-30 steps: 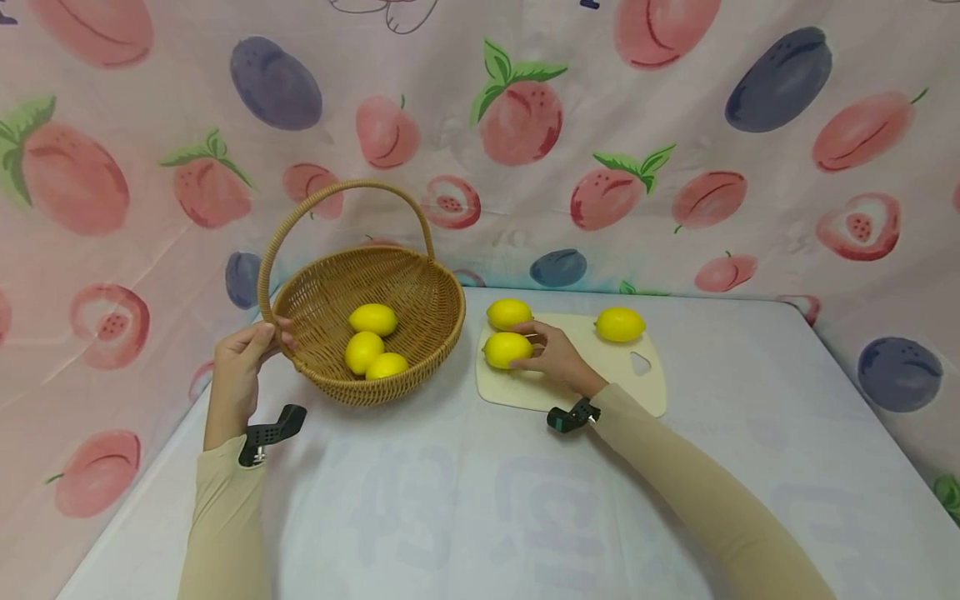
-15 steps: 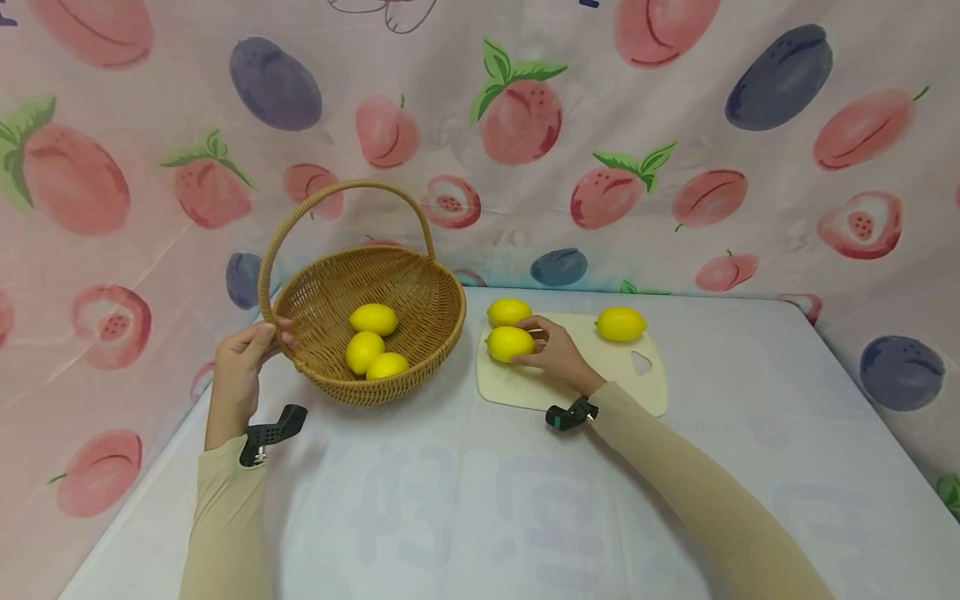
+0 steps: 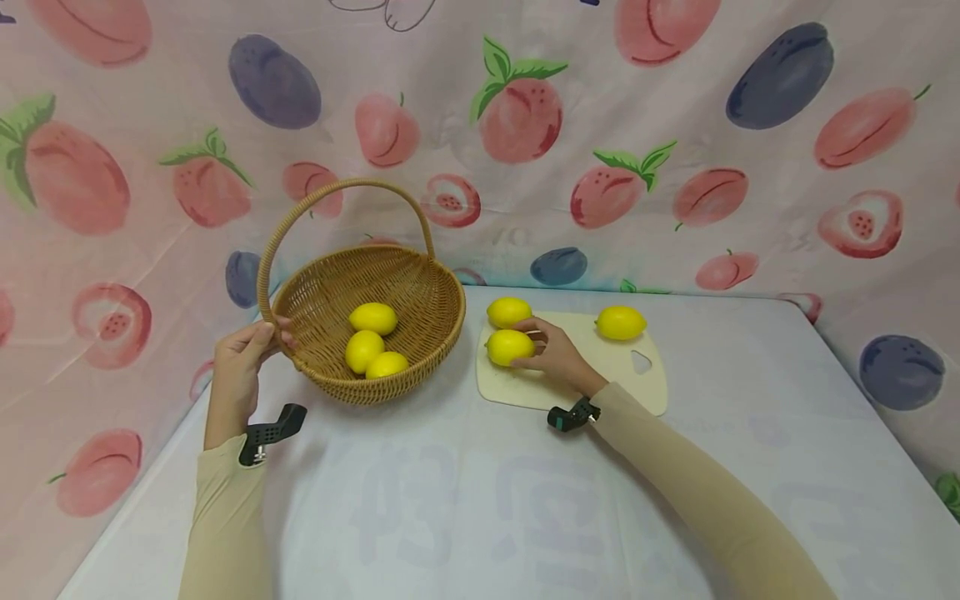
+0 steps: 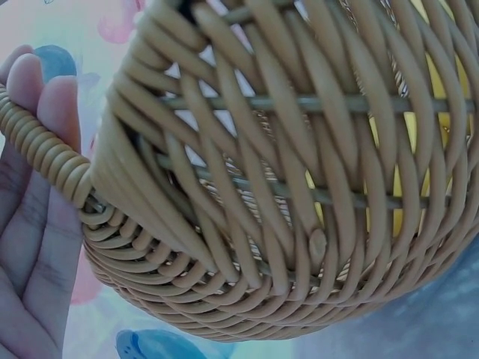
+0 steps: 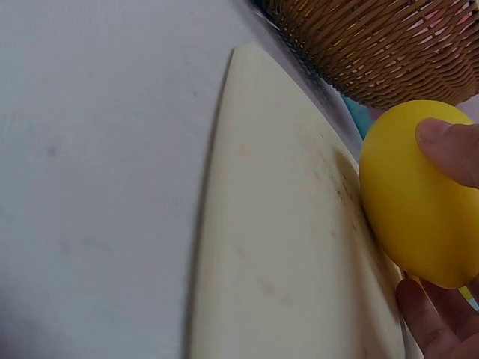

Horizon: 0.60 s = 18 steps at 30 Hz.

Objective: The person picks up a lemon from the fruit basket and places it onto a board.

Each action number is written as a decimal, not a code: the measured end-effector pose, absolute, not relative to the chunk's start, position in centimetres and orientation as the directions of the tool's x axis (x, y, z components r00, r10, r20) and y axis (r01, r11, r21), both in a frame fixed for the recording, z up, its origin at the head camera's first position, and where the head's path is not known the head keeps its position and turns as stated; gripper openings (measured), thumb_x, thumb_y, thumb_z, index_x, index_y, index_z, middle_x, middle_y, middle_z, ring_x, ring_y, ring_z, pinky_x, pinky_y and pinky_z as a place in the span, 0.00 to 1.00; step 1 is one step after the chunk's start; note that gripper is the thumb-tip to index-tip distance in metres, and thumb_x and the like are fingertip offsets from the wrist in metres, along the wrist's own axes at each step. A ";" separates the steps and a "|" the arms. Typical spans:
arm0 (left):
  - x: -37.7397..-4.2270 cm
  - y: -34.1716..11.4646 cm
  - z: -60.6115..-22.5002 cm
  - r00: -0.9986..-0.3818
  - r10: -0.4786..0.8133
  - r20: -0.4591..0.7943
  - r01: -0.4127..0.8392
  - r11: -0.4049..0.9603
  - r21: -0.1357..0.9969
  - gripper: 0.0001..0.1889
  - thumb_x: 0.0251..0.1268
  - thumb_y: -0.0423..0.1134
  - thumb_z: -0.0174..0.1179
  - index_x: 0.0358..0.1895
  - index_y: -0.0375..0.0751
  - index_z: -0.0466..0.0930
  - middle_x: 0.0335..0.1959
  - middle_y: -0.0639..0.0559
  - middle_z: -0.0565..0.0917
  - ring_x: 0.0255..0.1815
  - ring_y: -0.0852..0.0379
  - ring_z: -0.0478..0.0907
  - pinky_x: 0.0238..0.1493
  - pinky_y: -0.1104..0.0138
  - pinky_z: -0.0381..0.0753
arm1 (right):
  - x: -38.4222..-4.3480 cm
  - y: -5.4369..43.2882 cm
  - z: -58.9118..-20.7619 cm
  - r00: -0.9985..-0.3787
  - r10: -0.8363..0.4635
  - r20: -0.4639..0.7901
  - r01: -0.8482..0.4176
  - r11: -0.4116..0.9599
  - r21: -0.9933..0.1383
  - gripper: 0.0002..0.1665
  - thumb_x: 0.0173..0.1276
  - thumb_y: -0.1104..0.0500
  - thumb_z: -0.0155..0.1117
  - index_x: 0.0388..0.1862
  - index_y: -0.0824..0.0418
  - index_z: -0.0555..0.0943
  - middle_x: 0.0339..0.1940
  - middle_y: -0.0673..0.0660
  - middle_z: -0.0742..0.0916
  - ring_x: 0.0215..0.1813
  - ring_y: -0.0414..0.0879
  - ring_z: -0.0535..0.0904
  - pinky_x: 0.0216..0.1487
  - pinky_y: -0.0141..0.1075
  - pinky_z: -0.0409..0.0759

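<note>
A wicker basket [image 3: 442,329] stands at the left of the table, with several yellow lemons inside, among them one lemon [image 3: 373,319] toward the back. My left hand [image 3: 242,354] holds the basket by the foot of its handle [image 4: 45,146], at the left rim. Over a cream cutting board [image 3: 517,394], my right hand [image 3: 558,358] pinches a lemon [image 3: 507,348] between thumb and fingers. In the right wrist view the thumb [image 5: 453,149] presses on that lemon; whether it touches the board is hard to tell. Another lemon [image 3: 508,312] lies just behind it.
A further lemon [image 3: 621,322] sits at the board's back right, behind the handle hole. White cloth [image 3: 450,500] covers the table. A fruit-patterned curtain [image 3: 450,108] hangs along the back and left edges. Each wrist carries a black camera mount [image 3: 273,433].
The lemon in my right hand has shifted slightly back and right over the board, then dipped a little. My left hand and the basket have stayed in place.
</note>
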<state>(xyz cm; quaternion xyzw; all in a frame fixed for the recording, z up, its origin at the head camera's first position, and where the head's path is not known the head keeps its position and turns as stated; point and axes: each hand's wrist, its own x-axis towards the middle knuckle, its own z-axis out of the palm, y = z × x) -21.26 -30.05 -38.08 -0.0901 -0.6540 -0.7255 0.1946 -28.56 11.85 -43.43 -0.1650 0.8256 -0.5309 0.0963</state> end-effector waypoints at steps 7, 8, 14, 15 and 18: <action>-21.2 -30.0 -38.1 -0.908 -0.167 0.385 0.401 -0.070 0.914 0.12 0.70 0.35 0.51 0.33 0.36 0.83 0.24 0.56 0.85 0.30 0.64 0.82 0.38 0.76 0.81 | -29.1 11.9 -44.1 -0.919 -0.395 0.013 -0.158 0.337 -0.928 0.36 0.55 0.66 0.71 0.62 0.67 0.68 0.65 0.65 0.72 0.66 0.62 0.68 0.67 0.53 0.67; -21.2 -30.0 -38.1 -0.908 -0.168 0.384 0.400 -0.070 0.914 0.12 0.70 0.35 0.50 0.33 0.36 0.83 0.24 0.56 0.85 0.30 0.64 0.82 0.38 0.76 0.81 | -29.3 12.0 -44.5 -0.917 -0.398 0.017 -0.159 0.327 -0.932 0.36 0.54 0.66 0.71 0.62 0.67 0.68 0.65 0.65 0.72 0.67 0.62 0.67 0.67 0.54 0.67; -21.3 -30.0 -38.0 -0.908 -0.175 0.380 0.396 -0.069 0.916 0.12 0.70 0.35 0.51 0.33 0.34 0.82 0.23 0.56 0.85 0.29 0.64 0.82 0.38 0.76 0.81 | -29.7 12.1 -45.4 -0.910 -0.412 0.036 -0.178 0.312 -0.933 0.38 0.53 0.64 0.73 0.63 0.64 0.68 0.65 0.63 0.73 0.66 0.59 0.68 0.68 0.54 0.66; -21.3 -30.0 -38.0 -0.908 -0.176 0.380 0.396 -0.070 0.915 0.12 0.70 0.35 0.51 0.34 0.33 0.82 0.23 0.56 0.85 0.29 0.64 0.82 0.38 0.76 0.81 | -29.7 12.1 -45.5 -0.909 -0.415 0.036 -0.180 0.314 -0.932 0.38 0.53 0.63 0.73 0.62 0.64 0.68 0.65 0.62 0.73 0.66 0.58 0.68 0.68 0.54 0.66; -21.3 -30.0 -38.0 -0.907 -0.177 0.381 0.398 -0.071 0.915 0.13 0.69 0.35 0.51 0.35 0.28 0.81 0.24 0.56 0.85 0.29 0.64 0.82 0.38 0.76 0.81 | -29.5 12.1 -45.4 -0.904 -0.426 0.034 -0.183 0.315 -0.931 0.38 0.53 0.63 0.73 0.62 0.63 0.68 0.65 0.62 0.73 0.66 0.58 0.68 0.68 0.54 0.65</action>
